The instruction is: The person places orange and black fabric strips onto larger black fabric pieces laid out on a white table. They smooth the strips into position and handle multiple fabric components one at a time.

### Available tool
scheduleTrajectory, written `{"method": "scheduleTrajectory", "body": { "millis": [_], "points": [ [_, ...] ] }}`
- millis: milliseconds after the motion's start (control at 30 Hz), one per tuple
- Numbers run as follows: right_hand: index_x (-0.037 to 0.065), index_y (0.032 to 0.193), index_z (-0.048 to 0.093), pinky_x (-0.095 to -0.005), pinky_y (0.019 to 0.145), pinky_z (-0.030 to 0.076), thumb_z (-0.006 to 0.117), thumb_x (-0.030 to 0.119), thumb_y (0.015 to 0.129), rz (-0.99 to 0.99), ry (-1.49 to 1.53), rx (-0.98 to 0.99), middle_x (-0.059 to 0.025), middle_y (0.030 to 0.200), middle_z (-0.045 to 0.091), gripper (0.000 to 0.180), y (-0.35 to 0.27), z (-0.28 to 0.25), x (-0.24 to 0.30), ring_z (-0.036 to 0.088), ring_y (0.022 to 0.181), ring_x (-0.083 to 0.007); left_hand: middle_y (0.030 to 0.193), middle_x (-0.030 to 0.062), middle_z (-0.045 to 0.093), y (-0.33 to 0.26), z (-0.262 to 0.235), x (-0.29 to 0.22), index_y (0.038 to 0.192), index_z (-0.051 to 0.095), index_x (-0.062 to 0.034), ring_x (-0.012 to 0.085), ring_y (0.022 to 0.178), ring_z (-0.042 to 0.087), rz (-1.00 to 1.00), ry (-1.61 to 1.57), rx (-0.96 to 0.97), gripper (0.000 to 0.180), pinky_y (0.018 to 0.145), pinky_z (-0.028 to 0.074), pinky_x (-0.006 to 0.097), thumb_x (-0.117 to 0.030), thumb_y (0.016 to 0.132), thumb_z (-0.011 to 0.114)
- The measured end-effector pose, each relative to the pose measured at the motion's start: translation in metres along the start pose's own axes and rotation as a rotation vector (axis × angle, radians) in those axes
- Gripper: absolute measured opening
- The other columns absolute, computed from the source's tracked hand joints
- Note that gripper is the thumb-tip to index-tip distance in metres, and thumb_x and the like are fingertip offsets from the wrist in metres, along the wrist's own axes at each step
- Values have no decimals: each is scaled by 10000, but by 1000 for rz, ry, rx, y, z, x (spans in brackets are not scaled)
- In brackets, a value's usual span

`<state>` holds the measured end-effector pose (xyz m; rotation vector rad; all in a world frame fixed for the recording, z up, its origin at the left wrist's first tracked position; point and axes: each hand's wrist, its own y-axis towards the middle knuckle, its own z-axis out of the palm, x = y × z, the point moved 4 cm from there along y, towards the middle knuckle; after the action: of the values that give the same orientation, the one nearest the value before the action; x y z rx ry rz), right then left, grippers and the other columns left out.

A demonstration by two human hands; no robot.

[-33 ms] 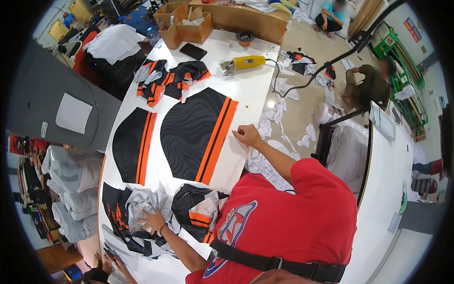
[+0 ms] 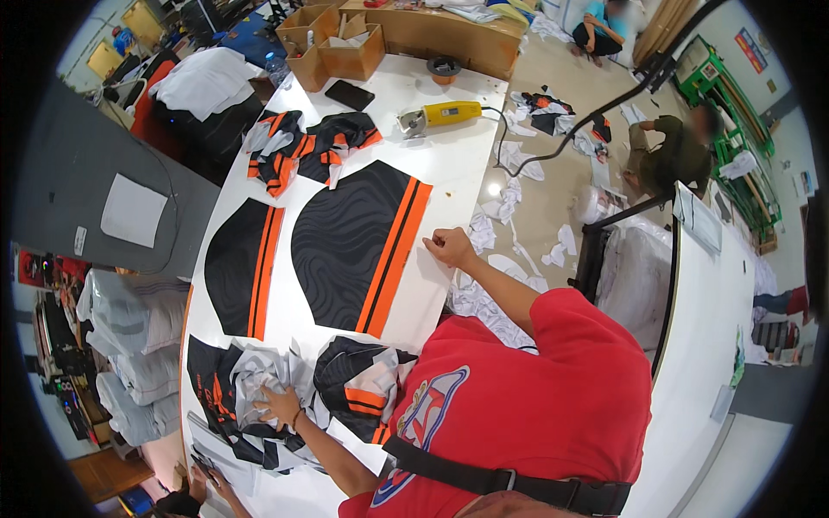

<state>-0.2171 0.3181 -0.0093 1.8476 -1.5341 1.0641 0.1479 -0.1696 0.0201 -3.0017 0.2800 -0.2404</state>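
My left hand [image 2: 278,406] lies with fingers spread on a crumpled pile of grey, black and orange fabric pieces [image 2: 259,367]. My right hand [image 2: 449,248] is closed in a loose fist by the table's near edge, with nothing visible in it. It is nearest to a large flat black fabric panel [image 2: 345,246] with a wavy pattern and an orange striped border. A narrower matching panel [image 2: 235,268] lies flat to its left. Close to my body sits another folded black and orange bundle [image 2: 345,371].
On the white table [image 2: 466,164] are a yellow electric cutter [image 2: 449,113] with a hanging cable, a phone [image 2: 350,95], crumpled pieces [image 2: 311,147] and cardboard boxes [image 2: 352,52]. Another person's hands [image 2: 211,479] show at lower left. Two people sit among floor scraps [image 2: 527,164].
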Motion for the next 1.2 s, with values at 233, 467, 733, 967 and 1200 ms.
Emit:
{"method": "scheduleTrajectory", "body": {
  "millis": [233, 467, 733, 967, 1200],
  "points": [
    [28, 691, 657, -360, 506, 496, 713, 287, 837, -148, -25, -313, -130, 569, 625, 302, 2, -1, -4, 633, 502, -276, 1627, 120, 155, -3, 20, 45, 1515, 359, -376, 590, 1420, 165, 58, 109, -1, 831, 886, 320, 856, -319, 766, 716],
    [60, 689, 673, -381, 537, 522, 715, 288, 814, -104, -25, -313, -118, 607, 657, 263, -1, 0, 2, 667, 556, -303, 1622, 168, 202, -28, 13, 77, 1472, 447, -285, 535, 1431, 233, 230, -17, -115, 758, 1014, 262, 794, -290, 771, 735],
    [79, 688, 676, -393, 549, 516, 705, 319, 817, -109, -118, -351, -116, 613, 653, 274, -4, 9, 0, 671, 584, -301, 1388, 274, 494, -146, -2, 42, 1280, 576, 10, 432, 1315, 451, 451, -645, -417, 486, 1088, 355, 520, -303, 927, 694],
    [62, 763, 692, -449, 581, 499, 653, 314, 855, -147, -148, -284, -190, 683, 652, 271, 3, 23, -24, 652, 622, -369, 1259, 236, 601, -204, 17, 28, 1219, 612, 21, 408, 1265, 489, 446, -850, -350, 431, 1087, 346, 517, -227, 888, 730],
    [22, 766, 667, -398, 596, 486, 670, 359, 888, -247, -261, -174, -124, 681, 661, 358, 17, 15, -25, 614, 596, -277, 1337, 226, 525, -212, 15, 36, 1274, 595, -33, 388, 1257, 491, 245, -957, -275, 482, 1062, 395, 454, -262, 876, 741]
  ]
}}
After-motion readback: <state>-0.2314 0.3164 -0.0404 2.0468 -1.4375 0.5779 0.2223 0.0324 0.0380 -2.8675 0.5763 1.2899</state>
